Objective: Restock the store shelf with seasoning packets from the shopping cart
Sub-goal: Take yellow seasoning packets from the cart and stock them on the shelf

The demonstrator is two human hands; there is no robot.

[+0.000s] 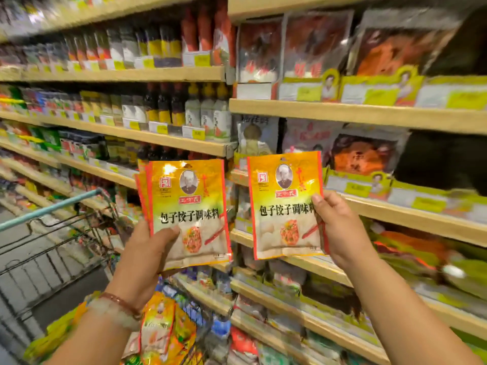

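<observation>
My left hand grips a small stack of orange-yellow seasoning packets by the lower left corner, thumb across the front. A single matching seasoning packet is pinched at its right edge by my right hand. Both are held upright in front of the store shelf, whose tiers hold sauce and seasoning pouches. Below my left arm, the shopping cart carries more yellow packets.
Wooden shelf boards with yellow price tags run across the view. Bottles of sauce fill the left bay. A dark gap shows on the right shelf behind the pouches. The cart's blue handle sits at left.
</observation>
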